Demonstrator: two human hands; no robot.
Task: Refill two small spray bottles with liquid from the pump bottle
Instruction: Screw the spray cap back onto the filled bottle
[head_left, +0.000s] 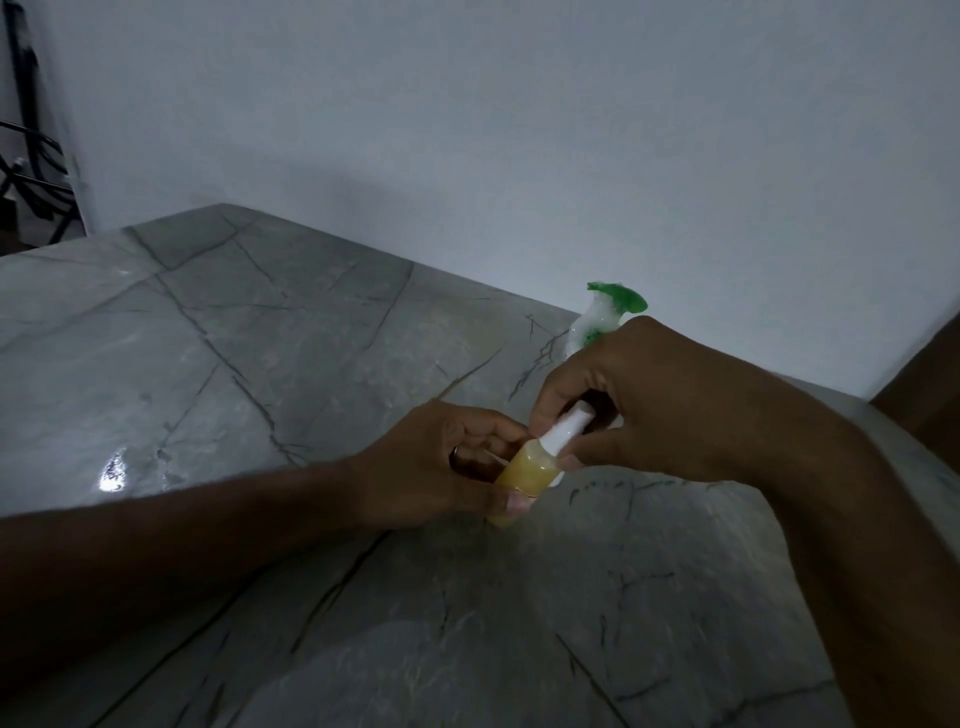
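Two hands: left hand (441, 462) grips one spray bottle (524, 475); right hand (649, 395) pinches its cap (563, 431).

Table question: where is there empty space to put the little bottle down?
The table is bare to the left of the left hand, back to the wall, and in front, below both arms. It's crowded by the right hand, where the pump bottle stands behind the spray bottle.

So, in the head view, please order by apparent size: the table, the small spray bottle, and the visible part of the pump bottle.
1. Table, by far the largest.
2. Small spray bottle and pump bottle: unsure, both partly hidden by the hands.
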